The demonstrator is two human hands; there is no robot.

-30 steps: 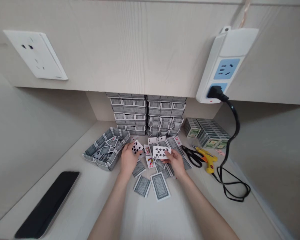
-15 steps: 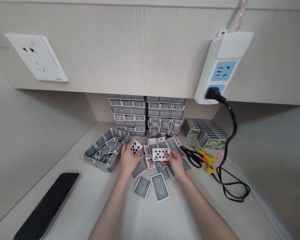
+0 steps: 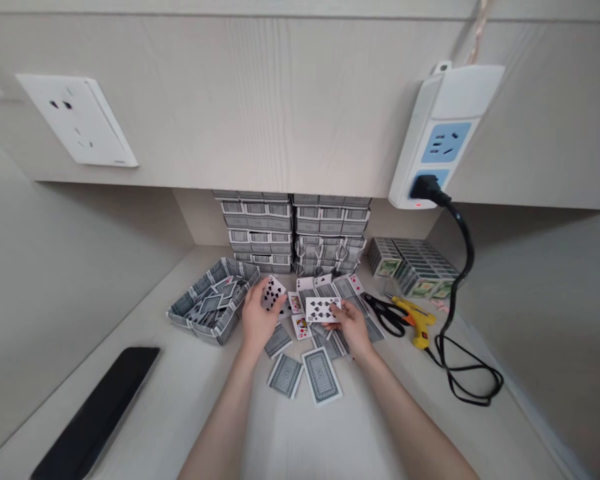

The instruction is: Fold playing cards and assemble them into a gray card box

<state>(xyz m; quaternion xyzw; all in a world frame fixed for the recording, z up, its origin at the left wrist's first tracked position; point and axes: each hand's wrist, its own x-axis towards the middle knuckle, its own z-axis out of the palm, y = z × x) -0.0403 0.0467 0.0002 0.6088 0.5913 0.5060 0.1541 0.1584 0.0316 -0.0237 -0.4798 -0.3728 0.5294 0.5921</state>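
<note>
My left hand grips a playing card with black spades, tilted up between thumb and fingers. In my right hand is another playing card, a ten of spades, held face up over the pile. Beneath and around both hands lie loose cards, some face up, others back up. Nearest me are a folded card and a flat card with a grey patterned back. Just left of my left hand sits a basket made of folded cards, holding more cards.
Stacked card-built boxes stand at the back, below an overhanging panel. Card packs sit at the back right. Scissors and a yellow glue gun, its cord plugged into a power strip, lie right. A black slab lies left.
The card in my left hand has tilted more upright. My right hand and its card stay nearly in place; the whole view has shifted slightly.
</note>
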